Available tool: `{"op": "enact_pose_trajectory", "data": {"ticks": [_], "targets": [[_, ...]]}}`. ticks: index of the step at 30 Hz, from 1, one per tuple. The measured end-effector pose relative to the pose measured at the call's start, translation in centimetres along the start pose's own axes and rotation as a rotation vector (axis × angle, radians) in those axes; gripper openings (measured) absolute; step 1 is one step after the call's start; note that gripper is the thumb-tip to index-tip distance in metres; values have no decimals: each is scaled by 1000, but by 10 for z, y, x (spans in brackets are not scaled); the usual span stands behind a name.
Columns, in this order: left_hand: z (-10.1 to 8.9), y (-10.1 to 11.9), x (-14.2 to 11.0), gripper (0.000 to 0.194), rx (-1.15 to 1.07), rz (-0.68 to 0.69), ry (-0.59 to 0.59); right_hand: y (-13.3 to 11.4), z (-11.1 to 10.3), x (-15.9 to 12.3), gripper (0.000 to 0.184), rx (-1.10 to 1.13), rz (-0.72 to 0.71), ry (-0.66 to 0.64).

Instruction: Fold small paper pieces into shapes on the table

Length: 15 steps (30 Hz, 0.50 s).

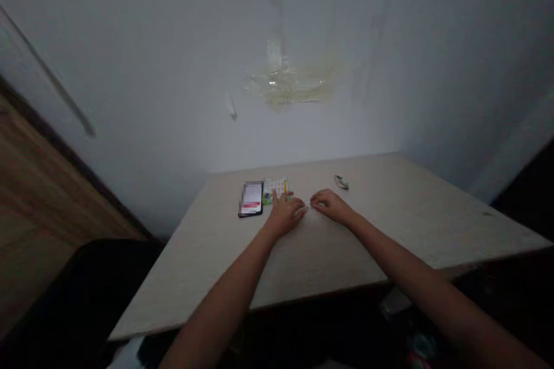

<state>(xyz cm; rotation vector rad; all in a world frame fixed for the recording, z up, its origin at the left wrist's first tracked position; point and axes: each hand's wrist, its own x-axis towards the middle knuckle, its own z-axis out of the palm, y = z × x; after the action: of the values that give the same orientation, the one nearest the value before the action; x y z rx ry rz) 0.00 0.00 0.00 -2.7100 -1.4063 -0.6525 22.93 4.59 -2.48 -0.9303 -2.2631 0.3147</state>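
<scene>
Between my two hands, a small white piece (307, 204) lies at or just above the tabletop; it is too small to name. My left hand (285, 214) closes finger and thumb at its left side, while another finger stretches over the lower edge of a printed card or booklet (277, 185) with green and yellow edges. From the other side my right hand (329, 205) pinches the piece with its fingers drawn together. Left of the booklet, a phone (251, 199) lies face up with its screen lit.
A small crumpled packet (341, 182) lies beyond my right hand. The pale wooden table (216, 259) meets a wall (173, 69) with peeling tape (285, 85) at its back. A dark chair-like shape (99, 277) stands at the left, by a wooden panel (52, 207).
</scene>
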Motion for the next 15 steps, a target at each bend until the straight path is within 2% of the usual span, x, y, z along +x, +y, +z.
{"op": "enact_pose_trajectory", "data": {"ticks": [6, 15], "targets": [[5, -1, -2, 29, 26, -81, -23, 2, 2, 1, 12, -3, -12, 17], [1, -3, -4, 28, 101, -23, -92, 5, 4, 2, 12, 2, 1, 29]]}}
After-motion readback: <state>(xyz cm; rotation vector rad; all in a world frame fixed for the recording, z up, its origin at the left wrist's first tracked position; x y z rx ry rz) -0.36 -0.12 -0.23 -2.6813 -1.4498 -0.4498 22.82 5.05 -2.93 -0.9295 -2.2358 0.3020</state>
